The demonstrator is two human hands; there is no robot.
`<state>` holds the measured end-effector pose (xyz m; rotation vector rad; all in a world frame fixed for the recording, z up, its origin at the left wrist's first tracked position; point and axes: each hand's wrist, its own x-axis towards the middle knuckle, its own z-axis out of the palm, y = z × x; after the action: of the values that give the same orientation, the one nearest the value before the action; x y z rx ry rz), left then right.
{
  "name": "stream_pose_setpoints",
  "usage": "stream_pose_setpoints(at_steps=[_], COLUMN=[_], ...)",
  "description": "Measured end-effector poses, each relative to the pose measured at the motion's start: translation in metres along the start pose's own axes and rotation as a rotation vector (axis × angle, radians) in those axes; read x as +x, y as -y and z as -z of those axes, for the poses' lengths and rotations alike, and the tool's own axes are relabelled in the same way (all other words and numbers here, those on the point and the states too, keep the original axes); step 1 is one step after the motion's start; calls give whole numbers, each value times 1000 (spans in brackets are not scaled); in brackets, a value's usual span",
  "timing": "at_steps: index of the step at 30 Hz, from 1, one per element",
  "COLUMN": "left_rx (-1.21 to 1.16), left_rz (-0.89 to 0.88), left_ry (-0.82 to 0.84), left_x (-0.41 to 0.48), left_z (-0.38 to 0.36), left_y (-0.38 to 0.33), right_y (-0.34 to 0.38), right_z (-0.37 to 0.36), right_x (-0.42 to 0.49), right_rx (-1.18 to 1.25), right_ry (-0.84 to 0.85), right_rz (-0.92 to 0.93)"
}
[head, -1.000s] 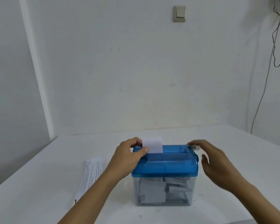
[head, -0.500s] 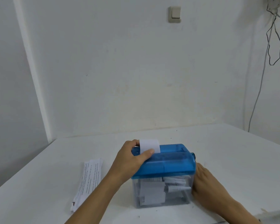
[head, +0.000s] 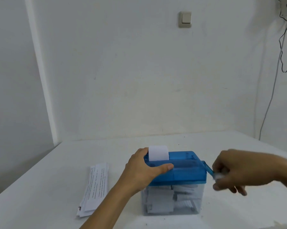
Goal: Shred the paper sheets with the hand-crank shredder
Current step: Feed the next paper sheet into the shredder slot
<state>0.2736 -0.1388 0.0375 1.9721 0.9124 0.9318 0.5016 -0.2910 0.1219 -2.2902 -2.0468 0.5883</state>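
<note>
The shredder [head: 176, 172] stands mid-desk [head: 40, 195], blue above and with a clear bin [head: 196, 210] below. The left hand [head: 142, 171] grips its 9 o'clock end to steady it, thumb laid along the blue part and fingers curled round behind. A sheet [head: 158, 152] stands upright in the slot just beside that hand. Only a short piece shows above the slot, so I judge it mostly fed through. At the 3 o'clock end the right hand [head: 238, 171], blurred, has its fingers curled round the knob of the crank [head: 208, 168]. The bin already holds a good heap of shreds [head: 161, 200], so part of the job is done. A stack [head: 96, 185] of printed sheets lies on the desk at 9 o'clock of the shredder, apart from it. Those are still to be shredded once this sheet is through.
</note>
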Motion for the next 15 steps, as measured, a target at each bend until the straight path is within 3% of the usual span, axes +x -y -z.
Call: stream_pose_setpoints(at_steps=[7, 12, 15], left_rx=[-13, 27, 42], left_rz=[0, 8, 9], left_ry=[82, 81, 68], left_x=[5, 9, 9], left_z=[2, 0, -2], left_y=[3, 8, 9], right_y=[-23, -38, -37], right_z=[29, -16, -54], right_x=[53, 97, 101], right_rx=[191, 554, 568], right_ry=[-451, -506, -595], right_rz=[138, 141, 60])
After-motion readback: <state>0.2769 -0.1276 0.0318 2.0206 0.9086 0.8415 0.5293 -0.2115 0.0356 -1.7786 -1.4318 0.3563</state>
